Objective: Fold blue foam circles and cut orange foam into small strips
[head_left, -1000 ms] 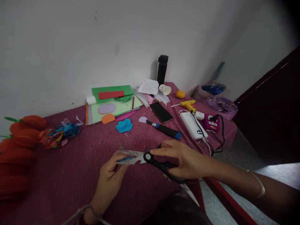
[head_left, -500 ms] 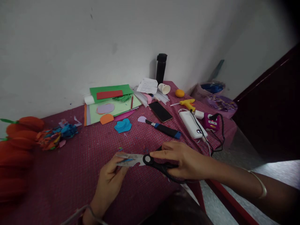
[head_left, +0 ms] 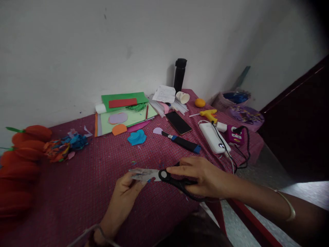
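Black-handled scissors [head_left: 147,174] are in my right hand [head_left: 199,176], its fingers wrapped round the handles and the index finger lying along the pivot. The blades point left and reach my left hand [head_left: 125,192]. Thumb and fingers of that hand are pinched at the blades, on a small piece of blue paper [head_left: 149,180] that is mostly hidden. Beyond the blades, a small pile of blue paper petals [head_left: 137,137] lies on the checked cloth [head_left: 108,164]. Tiny coloured scraps are scattered nearby.
A box cutter [head_left: 183,142], a phone [head_left: 178,122], a white power bank [head_left: 214,137] with cables and a yellow glue gun [head_left: 208,114] lie to the right. Coloured sheets [head_left: 105,125] and a black bottle [head_left: 180,75] are at the back. Orange paper pumpkins [head_left: 25,164] and scraps [head_left: 64,147] lie left.
The whole scene has shifted slightly rightward in view. The blue paper between the blades now shows only as a small bit by my left thumb, and the blades look a little closer together.
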Motion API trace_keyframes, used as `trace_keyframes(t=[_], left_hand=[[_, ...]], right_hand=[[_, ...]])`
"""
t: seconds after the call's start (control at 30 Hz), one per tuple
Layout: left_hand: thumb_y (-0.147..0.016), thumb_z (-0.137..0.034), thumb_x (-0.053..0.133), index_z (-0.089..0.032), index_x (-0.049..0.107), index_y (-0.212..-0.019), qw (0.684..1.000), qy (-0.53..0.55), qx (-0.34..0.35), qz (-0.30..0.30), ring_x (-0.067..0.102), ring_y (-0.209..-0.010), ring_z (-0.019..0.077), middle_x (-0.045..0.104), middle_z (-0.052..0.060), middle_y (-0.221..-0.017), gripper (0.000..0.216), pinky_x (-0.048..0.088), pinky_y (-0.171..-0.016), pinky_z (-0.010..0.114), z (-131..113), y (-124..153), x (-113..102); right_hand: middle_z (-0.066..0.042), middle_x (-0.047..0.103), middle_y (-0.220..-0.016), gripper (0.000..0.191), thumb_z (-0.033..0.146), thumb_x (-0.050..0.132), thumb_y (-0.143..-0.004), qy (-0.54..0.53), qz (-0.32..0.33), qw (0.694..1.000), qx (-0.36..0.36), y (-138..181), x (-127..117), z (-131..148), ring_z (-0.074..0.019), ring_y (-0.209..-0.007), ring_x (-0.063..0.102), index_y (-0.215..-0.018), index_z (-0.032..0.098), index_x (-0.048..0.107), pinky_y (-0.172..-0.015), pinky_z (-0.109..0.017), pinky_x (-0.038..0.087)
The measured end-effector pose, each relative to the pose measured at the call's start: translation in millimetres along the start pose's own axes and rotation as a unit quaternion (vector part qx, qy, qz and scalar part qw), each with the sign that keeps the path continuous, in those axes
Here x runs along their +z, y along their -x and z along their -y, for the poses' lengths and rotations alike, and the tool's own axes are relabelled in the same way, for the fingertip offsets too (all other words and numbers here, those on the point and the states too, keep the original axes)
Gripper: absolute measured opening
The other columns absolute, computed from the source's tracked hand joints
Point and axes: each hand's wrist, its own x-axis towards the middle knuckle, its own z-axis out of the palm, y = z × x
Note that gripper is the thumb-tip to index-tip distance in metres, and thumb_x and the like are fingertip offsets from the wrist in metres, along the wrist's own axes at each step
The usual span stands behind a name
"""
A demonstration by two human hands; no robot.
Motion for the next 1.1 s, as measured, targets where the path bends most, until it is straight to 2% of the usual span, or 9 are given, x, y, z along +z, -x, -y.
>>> trace_keyframes(t=[0.17,0.33,0.7,1.1], left_hand=[[-0.079,-0.024,0.07,-0.028,0.074,-0.087,1.0,-0.024,0.0,-0.01,0.066,-0.078,0.0137,0.075,-0.002,-0.084,0.011,0.051,-0.073,0.021,0.3,0.5,-1.8],[-0.083,-0.022,0.065,-0.029,0.073,-0.093,0.998,-0.052,0.029,0.003,0.066,-0.084,0.0156,0.074,-0.001,-0.092,0.015,0.051,-0.078,0.025,-6.8,-0.5,-3.4],[-0.079,-0.015,0.065,-0.028,0.074,-0.089,0.991,-0.09,0.102,-0.008,0.067,-0.08,0.0173,0.074,0.001,-0.087,0.019,0.053,-0.073,0.027,-17.0,-1.5,0.9],[-0.079,-0.014,0.065,-0.028,0.074,-0.084,0.991,-0.082,0.101,-0.01,0.066,-0.079,0.0173,0.072,0.001,-0.085,0.018,0.053,-0.073,0.027,-19.6,-2.1,4.1]], right_hand=[[-0.003,0.056,-0.088,0.056,0.014,0.057,-0.082,-0.023,0.012,1.0,0.017,-1.1,-2.4,2.2,-0.0146,-0.075,0.052,-0.136,0.027,0.048,-0.065,-0.027,0.036],[-0.003,0.055,-0.095,0.069,0.01,0.061,-0.072,-0.027,0.0,0.999,0.032,-1.9,-4.6,6.2,-0.0179,-0.085,0.052,-0.137,0.029,0.046,-0.074,-0.032,0.037],[-0.004,0.055,-0.096,0.067,0.009,0.059,-0.072,-0.034,0.013,0.999,0.037,-1.6,-6.6,7.1,-0.0185,-0.086,0.052,-0.135,0.027,0.049,-0.074,-0.032,0.036],[-0.004,0.056,-0.093,0.065,0.009,0.06,-0.074,-0.043,0.009,0.999,0.019,-0.7,-5.2,5.5,-0.0169,-0.08,0.053,-0.136,0.026,0.048,-0.069,-0.029,0.037]])
